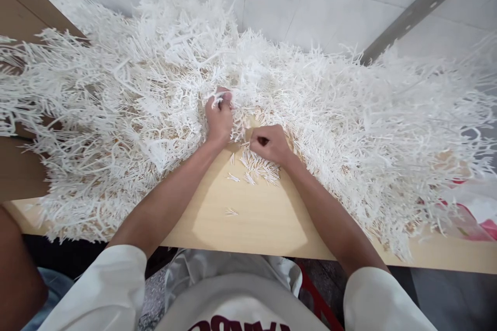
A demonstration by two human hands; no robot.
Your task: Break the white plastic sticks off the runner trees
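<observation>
A big heap of white, thin, branching sprigs covers much of the wooden table. At the near edge of the heap, my left hand is closed, with a white branching sprig pinched between thumb and fingers. My right hand lies a little lower and to the right, curled with thumb and fingertips together. Whatever its fingers may hold is hidden. Just below the hands is a small loose pile of short white sprigs. One short sprig lies apart, closer to me.
Cardboard boxes stand at the left, partly under the heap. A tiled wall with a slanting metal bar rises behind. Red-and-clear plastic packaging sits at the right. Part of another person shows at lower left.
</observation>
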